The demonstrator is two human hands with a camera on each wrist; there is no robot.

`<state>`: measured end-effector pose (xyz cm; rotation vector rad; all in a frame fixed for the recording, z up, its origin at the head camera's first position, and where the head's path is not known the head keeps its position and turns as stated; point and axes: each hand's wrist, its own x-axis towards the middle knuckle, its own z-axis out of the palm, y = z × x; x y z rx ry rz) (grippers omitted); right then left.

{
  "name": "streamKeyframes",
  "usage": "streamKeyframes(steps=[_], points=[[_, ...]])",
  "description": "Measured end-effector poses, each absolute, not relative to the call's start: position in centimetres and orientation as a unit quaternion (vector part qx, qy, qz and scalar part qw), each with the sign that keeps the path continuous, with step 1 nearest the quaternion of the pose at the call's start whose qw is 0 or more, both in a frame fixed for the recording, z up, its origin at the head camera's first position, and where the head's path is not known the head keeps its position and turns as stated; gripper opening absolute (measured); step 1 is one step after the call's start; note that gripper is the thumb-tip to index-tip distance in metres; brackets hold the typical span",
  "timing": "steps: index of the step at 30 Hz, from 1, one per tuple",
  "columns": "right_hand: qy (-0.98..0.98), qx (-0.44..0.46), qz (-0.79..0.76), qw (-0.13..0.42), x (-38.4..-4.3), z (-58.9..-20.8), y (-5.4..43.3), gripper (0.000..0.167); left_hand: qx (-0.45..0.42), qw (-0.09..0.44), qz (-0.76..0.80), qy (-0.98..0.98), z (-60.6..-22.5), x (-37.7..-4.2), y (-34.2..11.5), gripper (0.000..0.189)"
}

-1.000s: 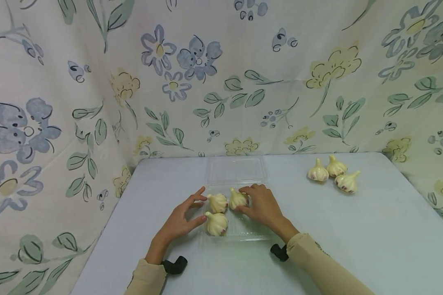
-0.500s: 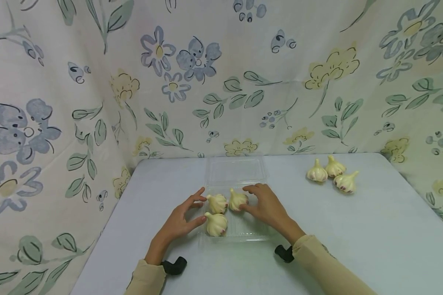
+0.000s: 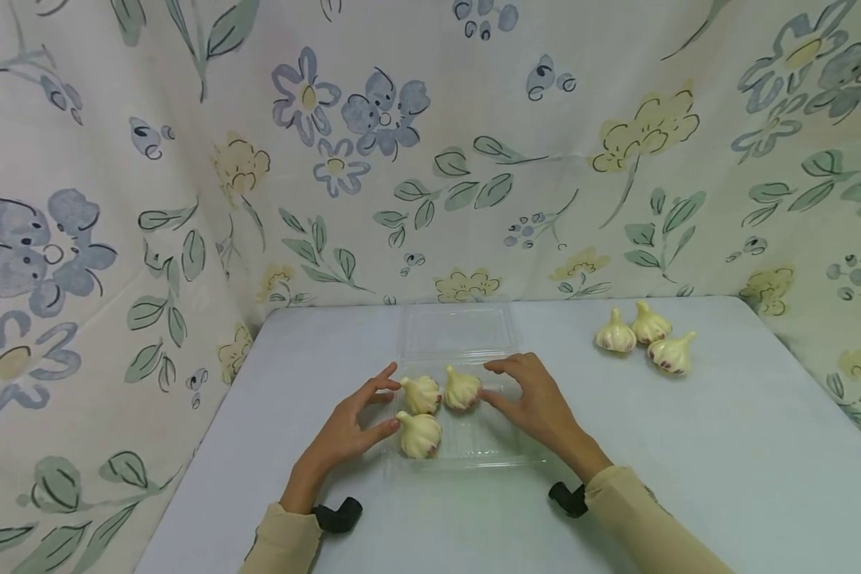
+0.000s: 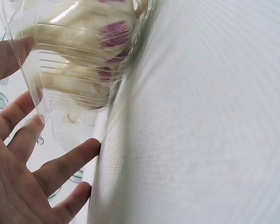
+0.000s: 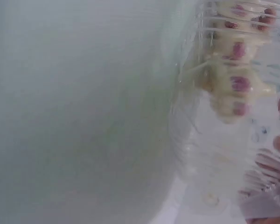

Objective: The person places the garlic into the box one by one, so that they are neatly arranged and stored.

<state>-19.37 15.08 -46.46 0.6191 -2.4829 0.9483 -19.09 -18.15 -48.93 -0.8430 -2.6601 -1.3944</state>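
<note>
- My right hand [image 3: 534,399]: fingers spread, gripping nothing, beside one garlic bulb [image 3: 462,389]; contact unclear.
- My left hand [image 3: 347,426]: fingers extended at clear tray [image 3: 473,465]'s rim, probably steadying it.
- Tray holds three bulbs; lid [image 3: 459,331] laid back, likely for access.
- Loose bulbs [image 3: 615,333] well right.

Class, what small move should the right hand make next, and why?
Probably reach toward the three garlic bulbs lying outside the clear container. The right hand has its thumb and fingers spread beside the container's rightmost bulb without gripping it, and there is bare space in the near right part.
</note>
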Motion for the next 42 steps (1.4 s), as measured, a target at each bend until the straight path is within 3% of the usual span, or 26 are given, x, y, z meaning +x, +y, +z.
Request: streamKeyframes(steps=[14, 42], points=[[-0.878, 0.211, 0.357, 0.239, -18.4, -46.7, 17.5, 0.039, -0.270, 0.007, -0.448, -0.852, -49.0, -19.2, -18.1, 0.051], [-0.884, 0.099, 0.383, 0.247, -17.2, -47.8, 24.7, 0.036, -0.265, 0.008, -0.441, -0.858, -49.0, -19.1, -18.2, 0.049]])
